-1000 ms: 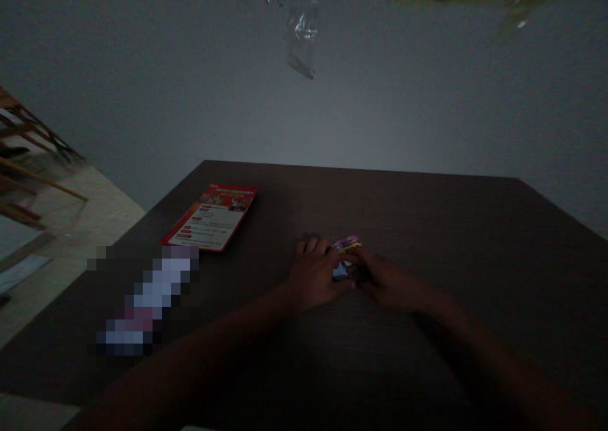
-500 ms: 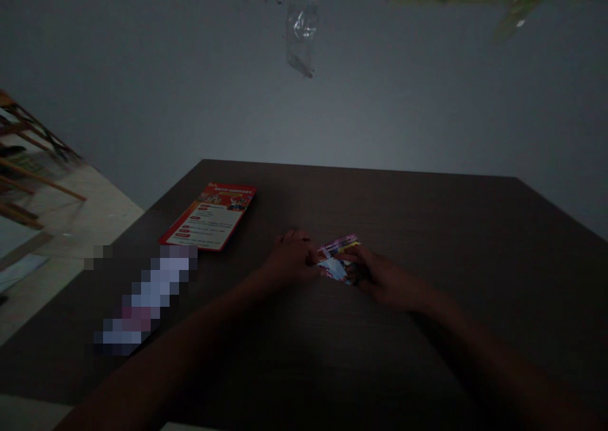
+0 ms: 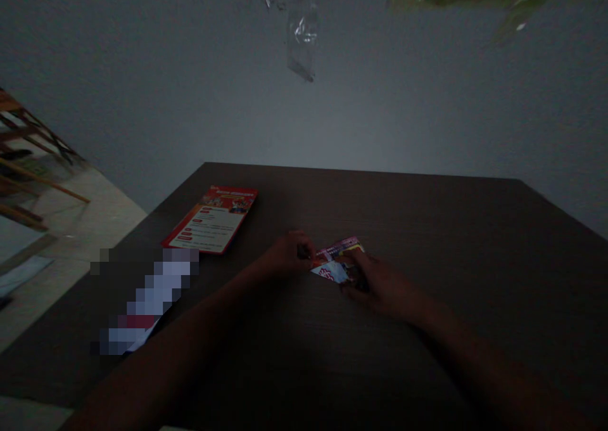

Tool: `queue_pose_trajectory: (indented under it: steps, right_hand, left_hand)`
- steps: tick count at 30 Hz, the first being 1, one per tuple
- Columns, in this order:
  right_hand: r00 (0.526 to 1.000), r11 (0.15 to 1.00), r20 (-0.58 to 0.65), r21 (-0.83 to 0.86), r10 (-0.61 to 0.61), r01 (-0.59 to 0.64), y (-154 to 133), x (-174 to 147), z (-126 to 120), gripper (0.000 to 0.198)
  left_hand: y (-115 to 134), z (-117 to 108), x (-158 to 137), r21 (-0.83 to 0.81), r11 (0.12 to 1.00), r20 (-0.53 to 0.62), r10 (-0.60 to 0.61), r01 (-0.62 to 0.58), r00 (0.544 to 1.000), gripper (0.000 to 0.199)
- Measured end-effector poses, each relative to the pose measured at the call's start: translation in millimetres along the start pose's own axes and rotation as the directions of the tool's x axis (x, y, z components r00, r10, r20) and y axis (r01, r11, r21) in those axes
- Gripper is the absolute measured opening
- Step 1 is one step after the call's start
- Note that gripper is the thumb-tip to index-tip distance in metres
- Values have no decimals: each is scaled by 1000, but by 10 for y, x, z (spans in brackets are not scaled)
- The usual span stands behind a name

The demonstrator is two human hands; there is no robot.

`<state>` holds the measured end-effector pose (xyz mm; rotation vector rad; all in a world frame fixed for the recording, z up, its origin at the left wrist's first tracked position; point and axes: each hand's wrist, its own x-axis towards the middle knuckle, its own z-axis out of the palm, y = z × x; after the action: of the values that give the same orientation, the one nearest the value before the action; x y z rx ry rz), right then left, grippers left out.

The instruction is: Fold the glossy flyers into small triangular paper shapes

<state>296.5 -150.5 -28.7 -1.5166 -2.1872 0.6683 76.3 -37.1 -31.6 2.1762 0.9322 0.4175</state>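
Note:
A small folded printed paper [image 3: 331,268], coloured pink, yellow and pale blue, lies on the dark table between my hands. My left hand [image 3: 291,253] has its fingers curled, with thumb and fingertips pinched at the paper's left corner. From the right, my right hand [image 3: 377,280] holds the paper, index finger over its top and thumb by the lower edge. Its fingers hide the paper's right part. Dim light makes the fingertips hard to see clearly.
To the left on the table [image 3: 399,209] lies a stack of red and cream printed leaflets [image 3: 209,222]. Nearer me is a blurred-out white item [image 3: 152,298]. A grey wall [image 3: 380,101] stands behind the table, with clear plastic [image 3: 301,35] hanging on it.
My left hand has drawn slightly left and its fingers have curled into a pinch, showing more of the paper's left corner. My right hand stays on the paper, its thumb slightly shifted.

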Motion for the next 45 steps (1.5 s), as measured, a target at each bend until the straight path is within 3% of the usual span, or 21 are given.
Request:
queue_pose_trajectory:
  steps: [2,6,11,16,18,20,22,24,25,27,29,32,37,45]
  right_hand:
    - [1000,998,-20,-59,7,-8,-10,13,22,50]
    - [999,981,-21,-195,-29,24,-44,47,38,42]
    - [998,912,31,-405,-60,67,-114,90,47,37]
    - [997,914,1,-399,-74,68,-70,97,46,33]
    - [995,943,-51,-328,-85,64,-16,77,36,33]
    - [978,982,-192,-186,-78,42,26,49,22,33]
    - [915,998,-401,51,43,-24,37,24,1,32]
    - [823,922,-514,385,241,-30,26,10,-27,29]
    - [795,844,-506,536,335,-15,21,9,-41,30]
    - [783,665,-424,747,455,18,31,13,-66,31]
    - [798,510,-312,860,515,7,68,22,-75,33]
    - [838,367,-180,930,514,-25,133,32,-47,31]
    - [907,308,-41,946,419,-100,135,26,23,23]
    - [930,348,-9,929,368,-128,97,-10,-2,17]
  left_hand:
    - [-27,70,20,-43,998,-88,43,-47,995,4]
    - [-65,168,54,-12,994,-228,107,-113,968,13]
    - [-63,196,44,26,991,-308,133,-132,942,13]
    - [-55,171,23,4,994,-352,107,-112,930,20]
    - [-51,147,19,-51,995,-360,59,-83,931,27]
    - [-40,127,15,-142,986,-339,31,-83,940,33]
    - [-21,128,9,-233,964,-303,51,-126,952,37]
    - [1,157,1,-283,941,-286,101,-185,953,38]
    - [12,180,-4,-290,934,-292,121,-209,949,38]
    - [32,228,-18,-270,933,-313,149,-238,938,36]
    - [49,262,-34,-192,940,-321,211,-281,923,39]
    - [79,274,-61,-34,919,-262,371,-393,891,43]
    - [161,297,-104,-15,875,-89,480,-483,872,33]
    - [233,362,-146,-242,903,12,369,-356,929,39]
